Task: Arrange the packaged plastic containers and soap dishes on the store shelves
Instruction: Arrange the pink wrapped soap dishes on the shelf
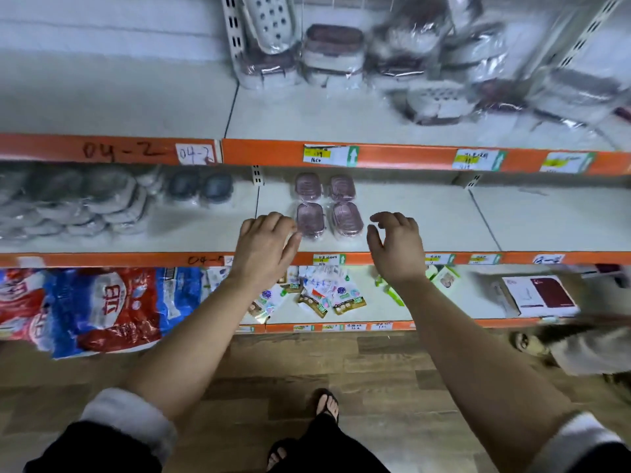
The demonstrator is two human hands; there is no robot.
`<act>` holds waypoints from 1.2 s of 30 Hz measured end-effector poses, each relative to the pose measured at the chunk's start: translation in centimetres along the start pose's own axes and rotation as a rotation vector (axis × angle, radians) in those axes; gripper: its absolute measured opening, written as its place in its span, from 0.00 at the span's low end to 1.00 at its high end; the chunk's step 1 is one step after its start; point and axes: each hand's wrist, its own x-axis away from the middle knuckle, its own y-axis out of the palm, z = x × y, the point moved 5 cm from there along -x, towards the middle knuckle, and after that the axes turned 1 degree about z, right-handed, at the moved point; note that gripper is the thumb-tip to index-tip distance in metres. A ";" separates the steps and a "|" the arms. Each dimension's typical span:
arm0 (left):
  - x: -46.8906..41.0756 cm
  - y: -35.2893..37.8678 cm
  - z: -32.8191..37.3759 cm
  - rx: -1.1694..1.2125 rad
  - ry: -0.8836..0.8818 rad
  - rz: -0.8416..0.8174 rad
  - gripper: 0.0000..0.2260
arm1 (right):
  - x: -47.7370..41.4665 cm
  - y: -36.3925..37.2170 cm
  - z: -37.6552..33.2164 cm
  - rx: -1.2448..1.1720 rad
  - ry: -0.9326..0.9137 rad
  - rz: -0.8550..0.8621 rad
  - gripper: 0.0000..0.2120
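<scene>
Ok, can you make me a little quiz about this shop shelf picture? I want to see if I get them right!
1. True or false: the right hand is holding a soap dish.
2. How many pinkish soap dishes lie on the middle shelf between the right hand and the left hand?
3. Pick one: the shelf edge with the price tags is A) orange, B) green, C) black.

Key
1. False. It hovers open and holds nothing.
2. Four, in two rows of two.
3. A
</scene>
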 end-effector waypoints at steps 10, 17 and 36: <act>-6.5 -8.8 1.6 -0.005 0.076 0.179 0.22 | -6.0 -7.8 -5.1 -0.037 -0.179 0.272 0.08; -13.4 -8.7 0.8 -0.024 0.056 0.205 0.13 | -12.5 -8.3 -4.3 -0.085 -0.164 0.260 0.10; -35.2 -4.5 -0.5 -0.066 0.045 0.100 0.21 | -25.1 -3.0 -1.9 -0.065 -0.215 0.064 0.10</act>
